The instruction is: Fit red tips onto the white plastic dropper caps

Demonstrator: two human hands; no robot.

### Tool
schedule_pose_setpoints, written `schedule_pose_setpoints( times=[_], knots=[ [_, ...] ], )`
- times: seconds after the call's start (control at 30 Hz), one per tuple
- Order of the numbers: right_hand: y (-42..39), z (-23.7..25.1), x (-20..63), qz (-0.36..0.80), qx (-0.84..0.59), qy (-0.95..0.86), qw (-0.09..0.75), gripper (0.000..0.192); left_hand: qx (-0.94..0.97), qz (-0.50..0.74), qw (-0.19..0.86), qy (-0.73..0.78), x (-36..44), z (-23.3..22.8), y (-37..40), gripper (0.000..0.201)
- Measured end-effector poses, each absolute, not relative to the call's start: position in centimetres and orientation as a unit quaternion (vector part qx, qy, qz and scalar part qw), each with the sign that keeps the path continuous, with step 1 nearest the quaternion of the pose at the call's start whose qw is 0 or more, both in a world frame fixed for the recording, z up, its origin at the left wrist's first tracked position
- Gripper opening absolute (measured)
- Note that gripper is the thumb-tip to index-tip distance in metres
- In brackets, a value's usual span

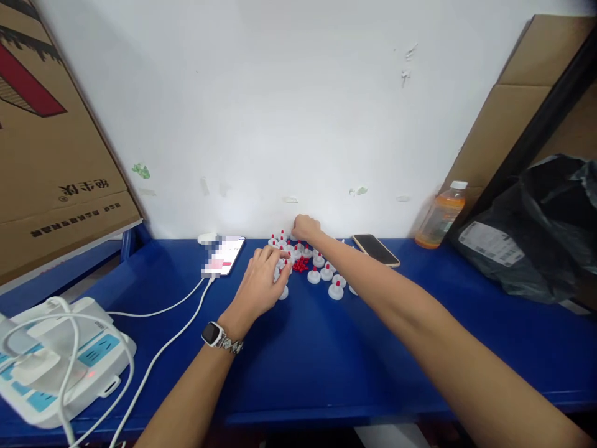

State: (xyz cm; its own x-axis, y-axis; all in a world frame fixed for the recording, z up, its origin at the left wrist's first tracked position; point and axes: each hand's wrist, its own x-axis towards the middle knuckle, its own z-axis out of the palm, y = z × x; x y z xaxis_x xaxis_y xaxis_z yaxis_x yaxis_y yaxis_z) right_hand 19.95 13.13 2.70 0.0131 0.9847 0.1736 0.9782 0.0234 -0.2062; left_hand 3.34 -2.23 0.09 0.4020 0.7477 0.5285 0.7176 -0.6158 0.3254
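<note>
Several round white plastic caps with red tips [336, 290] stand in a cluster on the blue table, around a small heap of loose red tips [301, 264]. At the cluster's left side, my left hand [263, 280] is curled with thumb and forefinger about a white cap with a red tip [286, 264]. My right hand [306, 228] reaches over to the far side of the cluster by the wall. It is closed and bent downward, and its fingertips and anything in them are hidden. A watch [212, 335] is on my left wrist.
A lit phone [228, 256] on a white cable lies to the left, a dark phone [377, 249] to the right. A power strip [69, 361] with looped cables sits at the near left. At the right stand an orange drink bottle [441, 214] and a black plastic bag [527, 224].
</note>
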Motion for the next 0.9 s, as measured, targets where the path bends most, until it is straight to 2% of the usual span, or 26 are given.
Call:
schedule_pose_setpoints(
  times=[0.1, 0.17, 0.3, 0.4, 0.5, 0.6, 0.7, 0.9],
  knots=[
    [11.6, 3.5, 20.7, -0.004, -0.697, -0.694, 0.179, 0.024, 0.835, 0.34, 0.01, 0.432, 3.4, 0.2, -2.3, 0.026],
    [9.2, 4.1, 21.3, -0.003, -0.677, -0.696, 0.239, 0.022, 0.828, 0.361, -0.001, 0.429, 3.8, 0.2, -2.6, 0.027],
    [2.6, 4.0, 21.6, 0.091, -0.576, -0.718, 0.38, 0.028, 0.815, 0.386, -0.026, 0.432, 4.6, 0.1, -3.1, 0.042],
    [-1.3, 2.7, 21.5, 0.169, -0.502, -0.737, 0.42, 0.034, 0.831, 0.343, -0.02, 0.439, 4.9, -0.1, -3.3, 0.036],
    [-2.7, 1.5, 22.1, 0.11, -0.529, -0.746, 0.389, 0.03, 0.846, 0.295, -0.018, 0.443, 4.8, -0.4, -3.0, 0.029],
    [-2.4, 0.8, 23.3, -0.018, -0.548, -0.791, 0.274, 0.017, 0.853, 0.284, -0.03, 0.437, 4.5, -0.7, -2.6, 0.03],
    [-1.7, 0.4, 24.1, -0.075, -0.553, -0.814, 0.162, 0.014, 0.853, 0.277, -0.037, 0.44, 4.3, -1.0, -2.4, 0.029],
    [-0.1, -0.1, 23.3, -0.098, -0.573, -0.804, 0.123, 0.017, 0.859, 0.276, -0.022, 0.43, 4.6, -1.0, -2.5, 0.028]
  ],
)
